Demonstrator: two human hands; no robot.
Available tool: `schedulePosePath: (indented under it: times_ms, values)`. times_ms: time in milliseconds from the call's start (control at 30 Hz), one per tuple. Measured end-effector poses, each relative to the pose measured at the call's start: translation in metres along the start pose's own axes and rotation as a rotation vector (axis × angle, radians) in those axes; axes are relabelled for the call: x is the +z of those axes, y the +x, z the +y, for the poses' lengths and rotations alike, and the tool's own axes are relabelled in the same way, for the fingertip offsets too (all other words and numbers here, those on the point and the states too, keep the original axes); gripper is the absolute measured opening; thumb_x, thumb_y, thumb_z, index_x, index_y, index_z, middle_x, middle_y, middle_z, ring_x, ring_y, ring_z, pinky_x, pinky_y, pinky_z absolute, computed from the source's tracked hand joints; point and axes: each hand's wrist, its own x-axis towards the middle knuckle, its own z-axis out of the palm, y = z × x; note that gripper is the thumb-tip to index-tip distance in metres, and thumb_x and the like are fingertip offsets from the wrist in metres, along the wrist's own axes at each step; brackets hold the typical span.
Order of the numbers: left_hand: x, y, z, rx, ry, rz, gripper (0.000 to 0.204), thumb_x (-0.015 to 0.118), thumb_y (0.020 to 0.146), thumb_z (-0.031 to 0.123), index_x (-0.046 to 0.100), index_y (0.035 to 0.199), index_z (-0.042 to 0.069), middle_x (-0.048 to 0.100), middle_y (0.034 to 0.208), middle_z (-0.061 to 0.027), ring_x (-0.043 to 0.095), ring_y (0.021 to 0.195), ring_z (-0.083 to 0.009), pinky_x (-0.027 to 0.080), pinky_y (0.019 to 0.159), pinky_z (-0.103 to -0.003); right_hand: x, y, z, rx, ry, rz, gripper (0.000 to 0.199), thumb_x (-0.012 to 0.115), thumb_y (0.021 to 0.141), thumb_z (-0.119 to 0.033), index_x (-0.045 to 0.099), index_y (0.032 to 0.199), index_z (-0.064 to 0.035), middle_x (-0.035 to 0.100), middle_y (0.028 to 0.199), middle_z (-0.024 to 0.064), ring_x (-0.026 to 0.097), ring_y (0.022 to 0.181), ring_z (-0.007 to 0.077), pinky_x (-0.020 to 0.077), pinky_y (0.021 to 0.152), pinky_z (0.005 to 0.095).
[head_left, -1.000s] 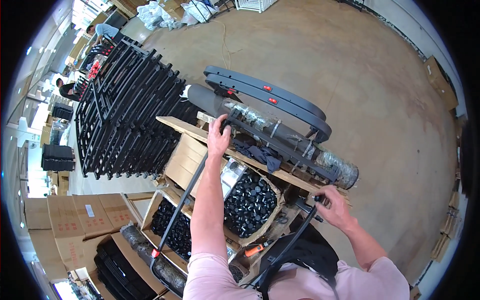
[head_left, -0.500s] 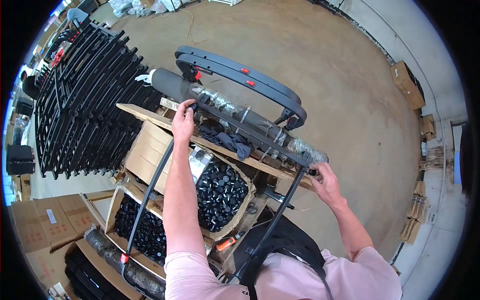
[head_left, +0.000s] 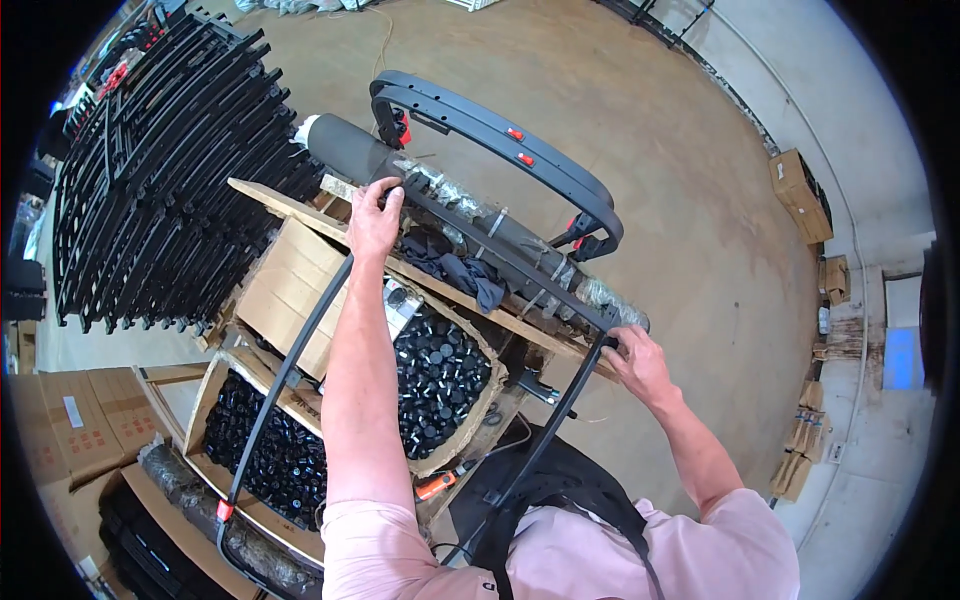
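A black tubular metal frame (head_left: pixel 505 258) lies across the padded roller in front of me, its curved far section (head_left: pixel 500 118) carrying small red clips. Two long legs run from its crossbar back toward me. My left hand (head_left: pixel 374 222) is closed round the left end of the crossbar, thumb and fingers at the corner. At the right end, my right hand (head_left: pixel 640 366) has its fingers pressed on the other corner; whether a small part sits under them is hidden. Below my left forearm, an open carton (head_left: pixel 492 395) holds many small black plastic caps (head_left: pixel 436 375).
A second box of black caps (head_left: pixel 262 450) sits lower left. Beside it an orange-handled tool (head_left: pixel 436 486) lies on the wooden bench. Stacked black frames (head_left: pixel 160 180) stand at the left. Dark cloth (head_left: pixel 455 272) lies under the crossbar. Cartons (head_left: pixel 802 195) line the right wall.
My right hand has moved in from just outside the right corner, where a small black cap showed at its fingertips, onto the corner itself. My left hand stays at its corner.
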Motion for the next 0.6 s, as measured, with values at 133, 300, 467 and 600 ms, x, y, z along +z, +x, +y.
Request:
schedulePosePath:
  times_ms: [133, 300, 467, 600]
  values:
    - [0.000, -0.001, -0.004, 0.095, -0.027, 0.013, 0.033, 0.072, 0.098, 0.035, 0.072, 0.129, 0.023, 0.069, 0.118, -0.0063, 0.069, 0.104, -0.0220, 0.054, 0.095, -0.037, 0.003, 0.005, 0.003, 0.020, -0.085, 0.032, 0.034, 0.070, 0.098, -0.032, 0.069, 0.120, -0.0064, 0.075, 0.109, 0.0171, 0.073, 0.097, 0.0349, 0.0579, 0.083, 0.0489]
    - [0.002, 0.000, -0.013, -0.019, -0.167, 0.012, 0.037, 0.073, 0.098, 0.029, 0.068, 0.133, 0.018, 0.075, 0.112, -0.0067, 0.071, 0.096, -0.0205, 0.056, 0.090, -0.037, 0.010, 0.011, 0.007, 0.079, -0.115, 0.009, 0.032, 0.065, 0.102, -0.034, 0.067, 0.120, -0.0076, 0.076, 0.093, 0.0187, 0.074, 0.087, 0.0392, 0.0577, 0.079, 0.0522]
    - [0.005, -0.002, -0.011, -0.039, -0.182, -0.052, 0.028, 0.068, 0.101, 0.028, 0.072, 0.128, 0.020, 0.074, 0.116, -0.0071, 0.071, 0.103, -0.0227, 0.055, 0.094, -0.037, 0.014, 0.013, 0.016, 0.071, -0.157, 0.009, 0.029, 0.063, 0.104, -0.032, 0.063, 0.116, -0.0063, 0.073, 0.079, 0.0196, 0.073, 0.079, 0.0426, 0.0572, 0.077, 0.0546]
    - [0.000, -0.004, -0.013, 0.134, -0.099, 0.041, 0.025, 0.060, 0.105, 0.025, 0.074, 0.126, 0.022, 0.069, 0.127, -0.0076, 0.066, 0.118, -0.0271, 0.051, 0.102, -0.039, -0.003, 0.013, -0.005, 0.114, -0.186, -0.150, 0.036, 0.066, 0.101, -0.032, 0.055, 0.118, -0.0015, 0.073, 0.082, 0.0232, 0.072, 0.082, 0.0458, 0.0569, 0.077, 0.0558]
